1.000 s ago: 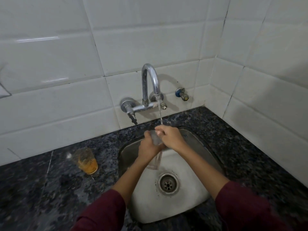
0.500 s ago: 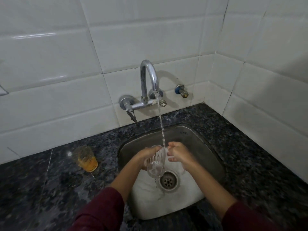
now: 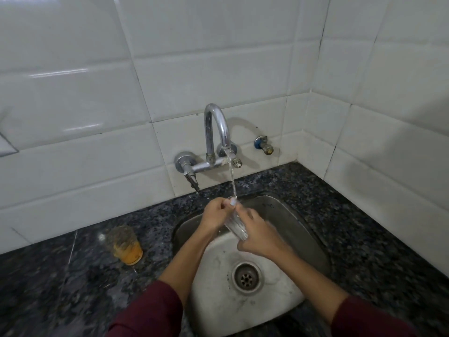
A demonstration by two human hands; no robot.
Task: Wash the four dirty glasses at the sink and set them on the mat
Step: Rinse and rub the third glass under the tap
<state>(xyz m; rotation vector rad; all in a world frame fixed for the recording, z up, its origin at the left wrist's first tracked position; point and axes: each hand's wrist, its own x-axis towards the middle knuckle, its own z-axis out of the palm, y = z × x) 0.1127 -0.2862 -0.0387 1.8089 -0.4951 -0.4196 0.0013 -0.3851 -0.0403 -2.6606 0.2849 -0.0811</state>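
Note:
I hold a clear ribbed glass (image 3: 235,224) tilted over the steel sink (image 3: 303,229), under the thin stream of water from the chrome tap (image 3: 216,127). My left hand (image 3: 216,215) grips its rim end, thumb on top. Around its base end closes my right hand (image 3: 257,237). On the dark granite counter to the left of the sink stands a second glass (image 3: 125,242), upright, with orange residue at the bottom. No mat is in view.
The sink drain (image 3: 246,278) lies below my hands. White tiled walls meet in a corner at the right. A small blue-and-brass valve (image 3: 263,145) sticks out of the wall right of the tap. Speckled counter (image 3: 364,239) runs on both sides.
Both hands have raised the glass a little toward the tap and tilted it. My right hand has shifted from the rim down to the base end.

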